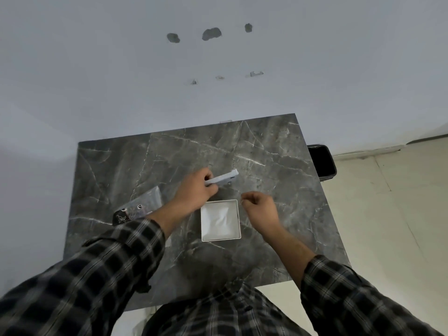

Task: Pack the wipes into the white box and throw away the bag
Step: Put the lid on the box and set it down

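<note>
Head view, looking down on a dark grey marble-pattern surface (266, 166) set against a pale wall.

White box (220, 220): square, open-topped, lying flat near the middle of the surface. A white, slightly creased mass fills its interior; these look like the wipes (221, 220), though individual sheets cannot be made out.

Left hand (196, 190): just beyond the box's far-left corner, fingers closed around one end of the white lid (223, 179). The lid is tilted, seen mostly edge-on, its free end pointing right and away; whether it touches the surface cannot be told.

Right hand (260, 206): just right of the box's far-right corner, fingers curled inward and close together. Whether anything is pinched between them cannot be told.

Bag (143, 207): a clear, shiny plastic packet with a dark printed end, lying flat on the surface left of the box, partly hidden by the left forearm.

Black bin (323, 162): on the floor at the far-right edge of the surface.

Both forearms wear dark plaid sleeves (101, 267).
</note>
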